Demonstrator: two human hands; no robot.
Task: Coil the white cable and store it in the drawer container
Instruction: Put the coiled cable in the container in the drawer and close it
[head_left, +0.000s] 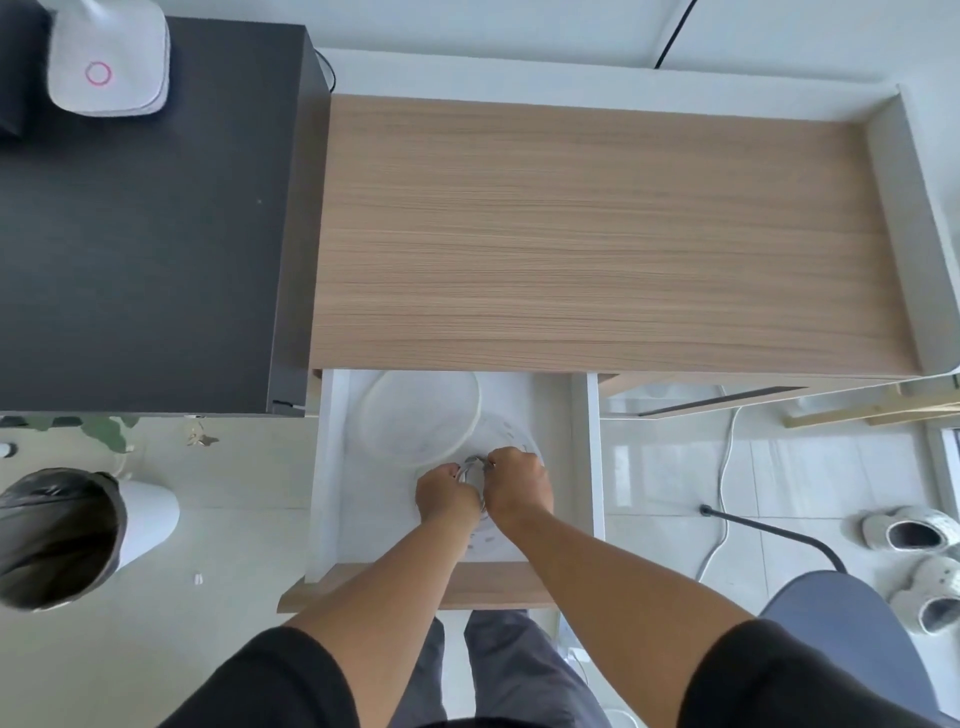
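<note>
A white drawer (332, 467) stands pulled out under the wooden desk. Inside it lies a clear round container (511, 431), and its clear round lid (421, 415) sits at the back left, overlapping it. Both hands are low in the drawer, over the container. My left hand (444, 493) and my right hand (517, 483) are side by side, fingers closed on a small bundle of coiled white cable (472, 462). Only a few loops of the cable show between the hands; the rest is hidden by the fingers.
The wooden desk top (597, 234) lies beyond the drawer, and a dark cabinet (145, 234) bearing a white device (109, 57) stands at left. On the floor are a lined bin (57, 535) at left, a white cord (724, 467), slippers (919, 556) and a blue chair (841, 623) at right.
</note>
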